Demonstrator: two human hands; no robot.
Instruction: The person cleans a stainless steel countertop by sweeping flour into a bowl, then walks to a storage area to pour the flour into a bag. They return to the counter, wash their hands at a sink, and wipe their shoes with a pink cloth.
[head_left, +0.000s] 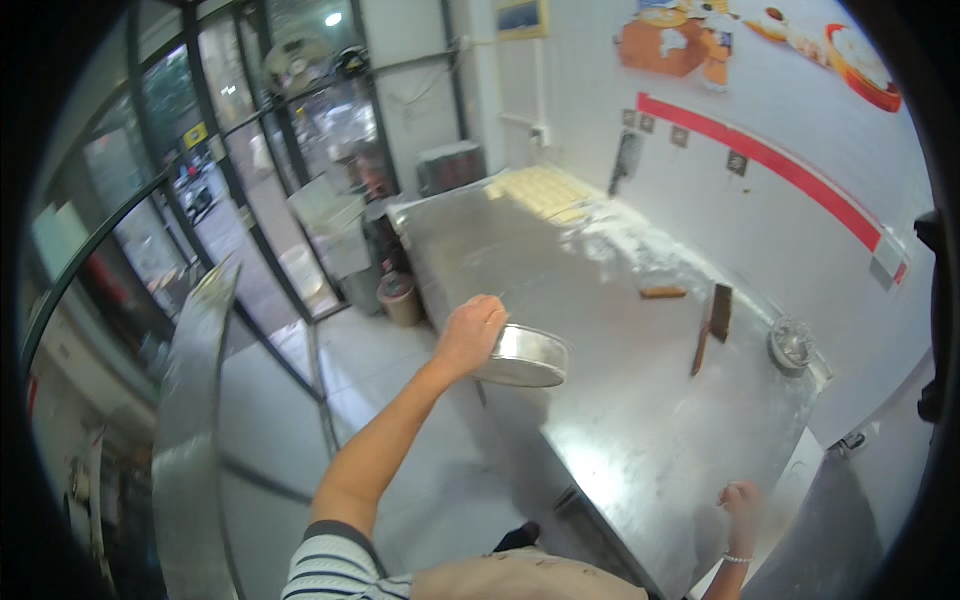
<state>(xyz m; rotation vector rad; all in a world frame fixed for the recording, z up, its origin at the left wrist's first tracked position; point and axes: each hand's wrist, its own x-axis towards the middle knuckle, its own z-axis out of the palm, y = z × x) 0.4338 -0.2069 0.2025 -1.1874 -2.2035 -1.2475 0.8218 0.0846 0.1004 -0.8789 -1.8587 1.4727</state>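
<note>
My left hand (469, 341) grips the rim of a round, shallow metal sieve (527, 356). The sieve is held in the air over the front edge of a stainless steel worktable (487, 255). At the lower right is my right hand (740, 501), with a bracelet at its wrist, above the table's near end. Its fingers look curled but are blurred, and I cannot see anything in them. Farther back on the table lie a short wooden rod (663, 292) and a dark flat blade-like tool (721, 313), with a thin wooden piece (700, 349) against it.
Pale dough strips (540, 193) lie at the table's far end, beside scattered white flour (637, 247) along the wall. A metal bowl (792, 345) sits at the right edge. A lidded bucket (399, 298) stands on the floor, and a curved metal panel (191, 420) rises at left.
</note>
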